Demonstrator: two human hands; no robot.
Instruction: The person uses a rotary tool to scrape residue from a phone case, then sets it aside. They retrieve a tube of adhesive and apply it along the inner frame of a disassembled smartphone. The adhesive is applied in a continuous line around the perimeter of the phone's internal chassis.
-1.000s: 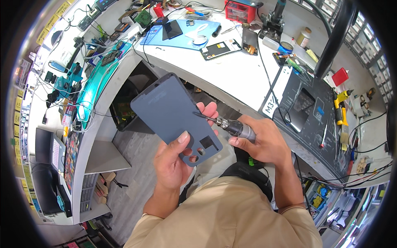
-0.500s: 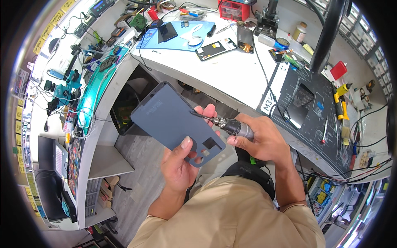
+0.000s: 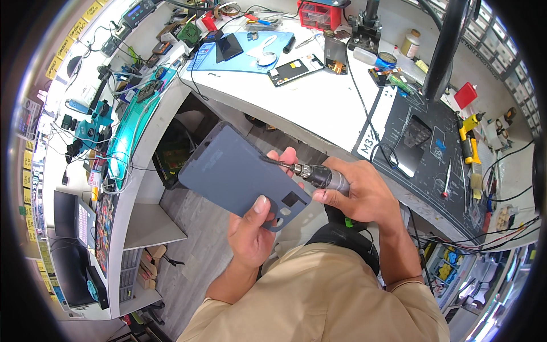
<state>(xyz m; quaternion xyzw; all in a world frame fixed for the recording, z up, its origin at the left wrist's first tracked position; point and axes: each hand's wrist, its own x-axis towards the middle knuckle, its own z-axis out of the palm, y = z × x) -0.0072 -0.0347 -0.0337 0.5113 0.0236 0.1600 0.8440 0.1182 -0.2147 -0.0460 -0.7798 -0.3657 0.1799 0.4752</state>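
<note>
Red drawer box [image 3: 336, 18] at the back of the bench: see-through fronts, contents too small to identify. Capped jar [image 3: 409, 44] and round blue tin [image 3: 387, 60] nearby — fill not visible. Cardboard pieces [image 3: 147, 272] under the left desk's shelf [image 3: 151, 228].

Bench top [image 3: 325, 111] white; opened phone [image 3: 296, 69] on it, blue mat [image 3: 250, 51] behind. Black mat [image 3: 439, 202] at right bears a dark phone [image 3: 415, 142]. Grey plank floor [image 3: 194, 239].

Left hand [image 3: 250, 242] grips a dark grey phone-shaped panel [image 3: 231, 171] over the floor, short of the bench, thumb on its face. Right hand [image 3: 364, 194]: fingers wrapped round a pen-like rotary tool [image 3: 329, 178], tip at the panel's long edge — contact cannot be told.
</note>
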